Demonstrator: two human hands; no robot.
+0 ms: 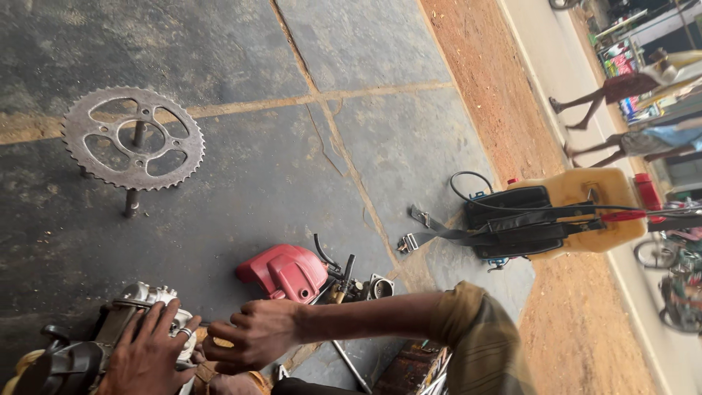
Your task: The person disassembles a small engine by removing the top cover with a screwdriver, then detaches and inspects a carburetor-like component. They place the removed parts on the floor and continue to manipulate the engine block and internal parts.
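While left hand (pixel 150 351) lies spread on engine (pixel 135 311) at lower left on floor (pixel 256 168), right hand (pixel 256 333) curls beside it, contents unclear. Engine likely heavy, rigid, greasy; grip casing edges, not fins.

left hand (pixel 150 351): on engine (pixel 121 322)
right hand (pixel 252 333): just right of left hand
cover (pixel 285 272): just beyond right hand
sprocket (pixel 133 137): far beyond left hand
tank (pixel 563 212): far right of right hand
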